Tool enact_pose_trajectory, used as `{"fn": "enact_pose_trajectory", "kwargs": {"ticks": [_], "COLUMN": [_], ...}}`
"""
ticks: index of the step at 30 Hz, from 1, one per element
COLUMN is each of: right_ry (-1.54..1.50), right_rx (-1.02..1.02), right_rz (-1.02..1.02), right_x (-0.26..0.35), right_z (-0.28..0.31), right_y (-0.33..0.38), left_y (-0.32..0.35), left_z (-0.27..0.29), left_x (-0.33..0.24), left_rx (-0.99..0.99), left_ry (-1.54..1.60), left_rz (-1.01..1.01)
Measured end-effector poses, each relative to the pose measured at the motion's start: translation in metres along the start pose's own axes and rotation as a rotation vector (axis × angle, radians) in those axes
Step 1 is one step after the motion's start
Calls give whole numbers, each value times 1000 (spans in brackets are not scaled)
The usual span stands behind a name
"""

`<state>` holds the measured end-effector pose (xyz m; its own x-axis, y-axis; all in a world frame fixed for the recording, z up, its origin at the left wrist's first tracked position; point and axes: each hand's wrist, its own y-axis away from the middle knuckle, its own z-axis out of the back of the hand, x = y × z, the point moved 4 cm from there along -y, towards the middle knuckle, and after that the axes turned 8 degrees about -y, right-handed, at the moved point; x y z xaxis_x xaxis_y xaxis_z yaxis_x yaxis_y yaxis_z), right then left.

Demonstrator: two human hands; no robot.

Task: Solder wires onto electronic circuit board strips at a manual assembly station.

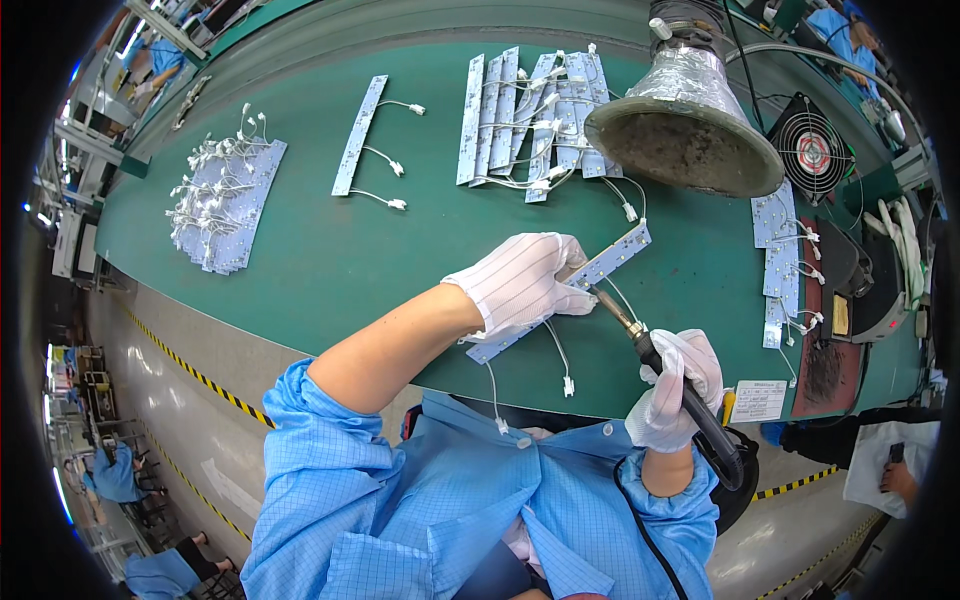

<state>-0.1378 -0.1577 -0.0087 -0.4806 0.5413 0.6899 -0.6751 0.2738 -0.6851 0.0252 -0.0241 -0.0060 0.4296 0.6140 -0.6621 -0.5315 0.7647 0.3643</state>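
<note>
The gloved left hand (530, 285) is closed around the middle of a pale blue circuit strip (615, 255), which slants across the palm: one end juts beyond the fingers to the upper right, the other emerges below the wrist, with white leads dangling. The gloved right hand (680, 385), apart from the left and lower, grips a soldering iron (705, 420) whose tip points up at the strip's near edge, just beside the left fingertips; whether it touches, I cannot tell. Beneath spreads a green tabletop (370, 260). Beyond the hands stand a flared hood (690, 130), a row of wired strips (500, 115) and, farther left, a lone strip (360, 135) and a heaped stack (235, 210). At the right edge, more strips (782, 260) lie near a fan (812, 152).
</note>
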Motion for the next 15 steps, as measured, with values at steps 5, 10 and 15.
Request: {"fn": "enact_pose_trajectory", "kwargs": {"ticks": [5, 10, 15], "right_ry": [-18, -15, -8], "right_rx": [5, 20, 31], "right_rz": [-30, -25, -11], "right_x": [0, -1, 0], "right_z": [-2, -2, -1], "right_y": [-1, 0, -2], "left_y": [0, -2, 0], "left_z": [2, 0, 3], "left_x": [-1, 4, -1], "left_rx": [-1, -14, -7], "left_ry": [-34, -28, -51], "left_rz": [-9, -20, -6]}}
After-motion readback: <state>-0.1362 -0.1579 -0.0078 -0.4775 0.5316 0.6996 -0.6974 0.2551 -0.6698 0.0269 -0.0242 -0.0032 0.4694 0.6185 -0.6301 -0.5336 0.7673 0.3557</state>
